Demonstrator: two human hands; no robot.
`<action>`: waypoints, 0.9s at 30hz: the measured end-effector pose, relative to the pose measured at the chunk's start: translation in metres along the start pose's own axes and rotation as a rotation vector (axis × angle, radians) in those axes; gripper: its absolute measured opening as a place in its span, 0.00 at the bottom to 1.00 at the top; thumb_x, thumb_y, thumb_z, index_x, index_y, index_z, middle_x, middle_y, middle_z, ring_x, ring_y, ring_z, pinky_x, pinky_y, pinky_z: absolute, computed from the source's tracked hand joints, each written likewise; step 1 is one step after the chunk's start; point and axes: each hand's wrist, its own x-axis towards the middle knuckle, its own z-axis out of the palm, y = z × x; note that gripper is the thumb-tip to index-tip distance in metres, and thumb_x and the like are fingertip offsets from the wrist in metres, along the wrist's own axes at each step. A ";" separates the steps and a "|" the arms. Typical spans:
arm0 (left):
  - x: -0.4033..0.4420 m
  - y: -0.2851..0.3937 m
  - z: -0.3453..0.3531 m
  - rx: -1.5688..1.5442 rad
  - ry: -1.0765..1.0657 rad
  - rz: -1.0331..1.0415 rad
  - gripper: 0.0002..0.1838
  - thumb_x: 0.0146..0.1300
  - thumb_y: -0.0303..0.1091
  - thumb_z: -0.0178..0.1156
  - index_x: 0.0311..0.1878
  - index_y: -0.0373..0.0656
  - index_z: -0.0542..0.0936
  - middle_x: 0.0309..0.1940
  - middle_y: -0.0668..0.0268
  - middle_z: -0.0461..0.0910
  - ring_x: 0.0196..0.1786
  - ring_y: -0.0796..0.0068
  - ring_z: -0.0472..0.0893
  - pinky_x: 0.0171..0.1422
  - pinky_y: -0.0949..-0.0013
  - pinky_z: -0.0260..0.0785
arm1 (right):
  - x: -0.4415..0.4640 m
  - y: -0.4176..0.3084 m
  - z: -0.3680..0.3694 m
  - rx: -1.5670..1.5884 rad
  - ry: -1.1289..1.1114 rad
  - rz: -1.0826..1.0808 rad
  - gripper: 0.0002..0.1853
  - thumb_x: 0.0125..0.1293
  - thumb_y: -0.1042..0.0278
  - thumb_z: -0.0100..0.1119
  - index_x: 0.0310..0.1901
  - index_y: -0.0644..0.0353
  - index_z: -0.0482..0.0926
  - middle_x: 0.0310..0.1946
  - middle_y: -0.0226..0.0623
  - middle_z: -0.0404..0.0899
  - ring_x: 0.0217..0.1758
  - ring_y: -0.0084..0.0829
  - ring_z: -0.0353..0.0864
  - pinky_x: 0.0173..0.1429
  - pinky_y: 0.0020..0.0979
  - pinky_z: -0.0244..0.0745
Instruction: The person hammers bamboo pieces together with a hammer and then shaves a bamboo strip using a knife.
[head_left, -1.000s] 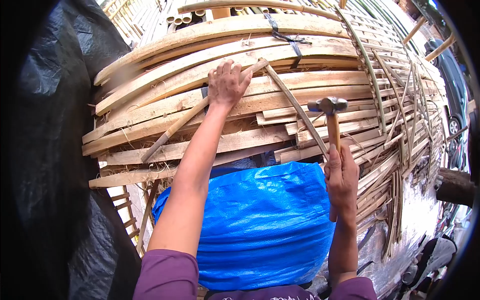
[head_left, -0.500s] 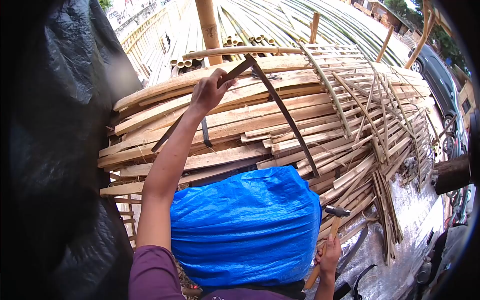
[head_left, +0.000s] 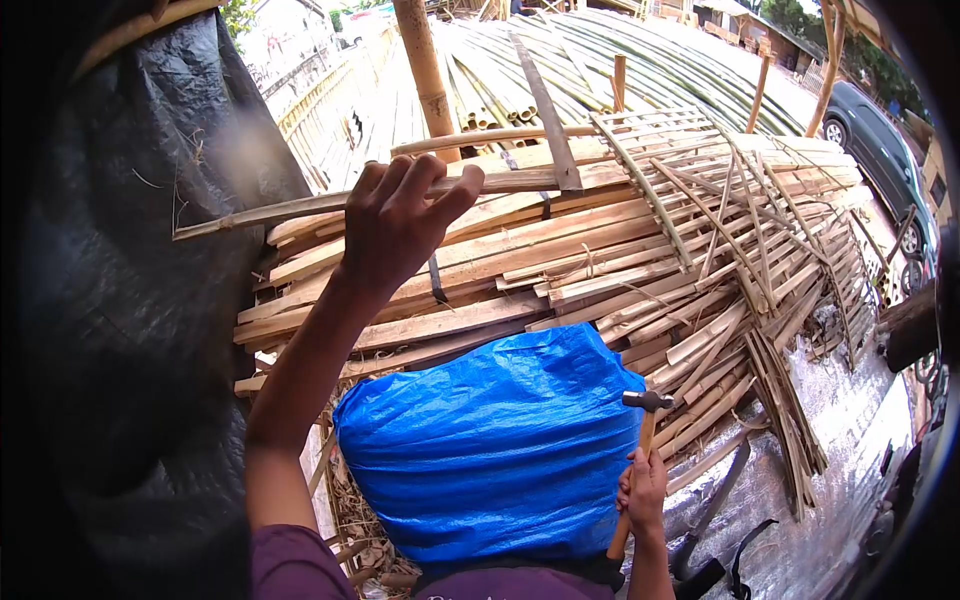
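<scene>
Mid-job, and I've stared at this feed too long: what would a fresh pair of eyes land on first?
Probably the bright blue sheet, bulging at the lower middle of the view. Next, the left hand, raised and gripping a wooden strip that meets a second strip at an angle, in front of the stacked timber. Then the hammer, head up in the right hand by the sheet's right edge.

Planks (head_left: 540,240) and bamboo poles (head_left: 650,62) mark a workyard.

Daylight glares off the silvery sheet (head_left: 860,430); edges warp.
</scene>
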 end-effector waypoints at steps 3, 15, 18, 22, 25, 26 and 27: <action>-0.050 0.033 0.017 -0.007 -0.179 -0.115 0.30 0.51 0.22 0.61 0.60 0.55 0.75 0.34 0.67 0.70 0.36 0.69 0.73 0.40 0.64 0.64 | -0.007 0.007 -0.001 -0.024 -0.052 0.040 0.16 0.76 0.51 0.46 0.41 0.56 0.66 0.15 0.24 0.61 0.10 0.15 0.59 0.13 0.21 0.58; -0.130 0.081 0.037 -0.063 -0.355 -0.156 0.27 0.57 0.24 0.57 0.59 0.64 0.75 0.32 0.68 0.70 0.35 0.70 0.74 0.40 0.64 0.64 | -0.012 0.015 0.003 -0.075 -0.095 0.053 0.11 0.73 0.60 0.53 0.42 0.57 0.66 0.17 0.24 0.62 0.11 0.14 0.61 0.14 0.20 0.60; -0.136 0.081 0.039 -0.102 -0.382 -0.164 0.27 0.57 0.23 0.56 0.58 0.65 0.76 0.32 0.67 0.70 0.36 0.69 0.74 0.40 0.64 0.64 | -0.010 0.013 0.003 -0.116 -0.086 0.067 0.09 0.72 0.64 0.55 0.42 0.58 0.66 0.17 0.24 0.63 0.12 0.14 0.61 0.14 0.20 0.60; -0.144 0.079 0.046 -0.056 -0.398 -0.161 0.27 0.58 0.24 0.56 0.58 0.66 0.76 0.33 0.68 0.70 0.35 0.69 0.74 0.41 0.63 0.64 | -0.008 0.013 0.004 -0.101 -0.091 0.089 0.09 0.71 0.67 0.55 0.42 0.58 0.66 0.18 0.24 0.63 0.12 0.14 0.61 0.14 0.20 0.61; -0.150 0.072 0.058 -0.012 -0.391 -0.202 0.29 0.58 0.24 0.56 0.60 0.67 0.75 0.33 0.68 0.71 0.37 0.69 0.75 0.41 0.64 0.64 | -0.004 0.014 0.003 -0.090 -0.096 0.103 0.09 0.71 0.67 0.56 0.42 0.58 0.66 0.18 0.24 0.63 0.12 0.14 0.61 0.14 0.20 0.60; -0.151 0.069 0.062 0.019 -0.383 -0.222 0.29 0.58 0.24 0.56 0.61 0.68 0.74 0.34 0.68 0.71 0.38 0.69 0.75 0.40 0.64 0.64 | -0.003 0.015 0.003 -0.085 -0.094 0.113 0.09 0.71 0.68 0.56 0.42 0.57 0.65 0.18 0.24 0.63 0.12 0.14 0.61 0.13 0.20 0.60; -0.153 0.067 0.069 0.046 -0.410 -0.252 0.32 0.57 0.22 0.56 0.63 0.69 0.72 0.35 0.67 0.71 0.40 0.70 0.76 0.42 0.64 0.64 | -0.003 0.015 0.004 -0.088 -0.092 0.118 0.09 0.71 0.68 0.56 0.42 0.57 0.65 0.18 0.24 0.63 0.12 0.14 0.61 0.13 0.20 0.60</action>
